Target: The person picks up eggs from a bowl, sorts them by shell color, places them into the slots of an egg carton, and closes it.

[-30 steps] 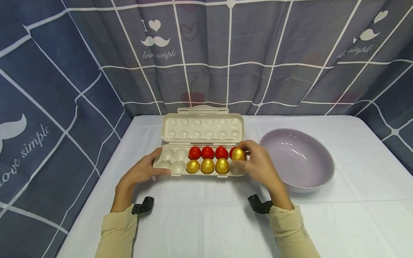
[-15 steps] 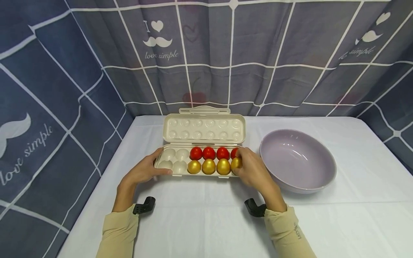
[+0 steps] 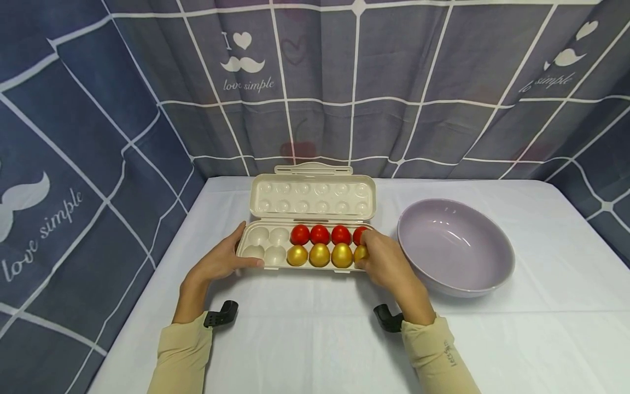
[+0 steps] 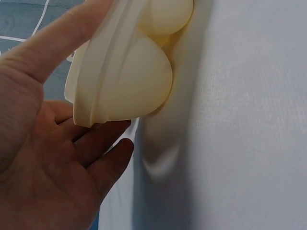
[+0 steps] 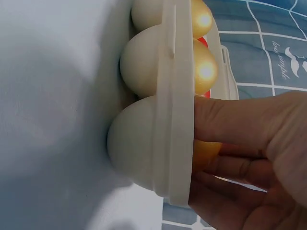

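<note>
A cream plastic egg box lies on the table with its lid folded back. Red eggs fill part of its back row, and gold eggs sit in front of them. The cups at the left end are bare. My left hand holds that end, thumb along the front rim and fingers round the side. At the right front cup, my right hand pinches a gold egg between thumb and fingers; the egg sits in the cup, mostly covered by the hand.
A pale purple bowl stands on the table close to the right of the egg box. White cloth covers the table. Behind it hangs a grey-blue patterned curtain, which also runs along the left side.
My right hand has lowered the gold egg from above the right end into the right front cup. The left hand keeps its place on the box.
</note>
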Motion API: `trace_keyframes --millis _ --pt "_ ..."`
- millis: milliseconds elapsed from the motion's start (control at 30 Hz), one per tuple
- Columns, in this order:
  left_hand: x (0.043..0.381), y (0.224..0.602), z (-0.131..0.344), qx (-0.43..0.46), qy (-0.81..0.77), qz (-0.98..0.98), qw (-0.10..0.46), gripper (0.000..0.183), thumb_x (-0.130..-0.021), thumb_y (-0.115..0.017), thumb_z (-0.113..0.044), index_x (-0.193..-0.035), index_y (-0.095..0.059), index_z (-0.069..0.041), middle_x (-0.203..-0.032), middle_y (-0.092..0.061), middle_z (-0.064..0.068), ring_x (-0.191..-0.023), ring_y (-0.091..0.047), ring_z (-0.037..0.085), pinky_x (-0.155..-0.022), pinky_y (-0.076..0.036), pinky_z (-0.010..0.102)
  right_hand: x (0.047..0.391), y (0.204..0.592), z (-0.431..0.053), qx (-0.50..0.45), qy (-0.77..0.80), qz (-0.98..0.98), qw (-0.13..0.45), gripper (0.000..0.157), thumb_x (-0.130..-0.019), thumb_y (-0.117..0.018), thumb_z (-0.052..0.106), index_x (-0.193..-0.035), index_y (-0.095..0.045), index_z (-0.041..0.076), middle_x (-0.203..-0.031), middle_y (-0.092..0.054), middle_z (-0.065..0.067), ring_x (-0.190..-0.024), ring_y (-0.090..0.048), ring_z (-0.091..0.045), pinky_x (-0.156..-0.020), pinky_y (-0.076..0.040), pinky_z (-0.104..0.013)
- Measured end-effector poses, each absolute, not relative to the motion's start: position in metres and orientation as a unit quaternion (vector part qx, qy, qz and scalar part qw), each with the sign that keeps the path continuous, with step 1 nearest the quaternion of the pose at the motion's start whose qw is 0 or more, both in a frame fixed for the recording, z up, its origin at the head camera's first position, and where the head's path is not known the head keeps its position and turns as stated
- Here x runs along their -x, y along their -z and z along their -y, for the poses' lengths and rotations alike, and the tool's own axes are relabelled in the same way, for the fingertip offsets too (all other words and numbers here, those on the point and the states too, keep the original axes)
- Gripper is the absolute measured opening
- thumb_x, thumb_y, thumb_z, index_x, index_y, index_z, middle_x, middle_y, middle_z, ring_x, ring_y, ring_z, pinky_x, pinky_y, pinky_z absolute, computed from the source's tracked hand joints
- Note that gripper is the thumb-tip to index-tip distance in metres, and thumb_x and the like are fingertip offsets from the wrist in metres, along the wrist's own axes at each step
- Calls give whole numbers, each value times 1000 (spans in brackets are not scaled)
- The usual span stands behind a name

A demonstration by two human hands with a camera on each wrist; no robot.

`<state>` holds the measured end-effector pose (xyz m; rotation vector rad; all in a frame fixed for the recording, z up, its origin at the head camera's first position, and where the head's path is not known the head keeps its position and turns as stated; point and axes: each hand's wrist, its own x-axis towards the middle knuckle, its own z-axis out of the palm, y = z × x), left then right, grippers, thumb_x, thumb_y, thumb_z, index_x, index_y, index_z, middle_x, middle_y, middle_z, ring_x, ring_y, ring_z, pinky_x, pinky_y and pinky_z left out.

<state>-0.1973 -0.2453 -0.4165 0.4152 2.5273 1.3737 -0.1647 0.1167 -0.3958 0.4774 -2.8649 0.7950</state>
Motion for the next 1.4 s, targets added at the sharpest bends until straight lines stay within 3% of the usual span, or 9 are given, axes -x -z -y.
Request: trace_keyframes --millis 133,300,467,800,967,1133,1400 --pt "198 418 246 -149 -474 -861 113 108 -81 -83 -16 -156 -7 3 -157 -24 23 -139 -27 35 -113 -19 54 165 396 -114 -158 -246 954 69 36 -68 -89 4 -89 -60 5 -79 -56 -3 -71 -52 -25 -68 -44 -40" --pt "197 418 246 -140 -466 -866 115 110 -81 -83 -19 -155 -4 5 -158 -18 25 -142 -22 36 -114 -18 55 164 396 -113 -161 -223 958 77 30 -69 -85 2 -86 -60 6 -79 -57 -4 -69 -52 -26 -65 -45 -39" --pt "198 418 246 -144 -471 -863 111 107 -80 -84 -18 -156 -11 3 -153 -30 25 -137 -30 36 -112 -22 55 163 395 -111 -156 -227 958 78 23 -77 -81 8 -90 -63 5 -83 -58 -6 -71 -53 -25 -67 -46 -40" --pt "198 415 245 -148 -472 -862 112 103 -81 -83 -16 -156 -15 2 -151 -34 24 -133 -34 36 -111 -23 56 162 381 -108 -129 -384 899 167 13 -89 -71 8 -98 -69 -1 -95 -67 -15 -85 -63 -31 -79 -50 -44" --pt "199 413 242 -158 -471 -861 112 101 -81 -83 -17 -155 -17 2 -151 -35 23 -132 -35 36 -110 -24 56 169 375 -114 -74 -523 835 154 29 -92 -66 6 -117 -62 -9 -116 -63 -23 -106 -63 -37 -94 -50 -45" --pt "198 410 240 -153 -465 -863 124 105 -82 -82 -18 -157 -11 1 -154 -29 23 -134 -32 36 -110 -24 55 192 366 -124 -60 -515 846 125 46 -96 -61 12 -134 -47 -10 -134 -51 -29 -123 -50 -43 -102 -42 -50" --pt "196 411 244 -144 -454 -870 127 109 -82 -82 -20 -155 -5 5 -160 -13 25 -145 -15 39 -114 -15 57 237 363 -123 10 -548 836 0 75 -101 -54 29 -153 -15 -7 -157 -22 -28 -143 -22 -41 -115 -21 -51"
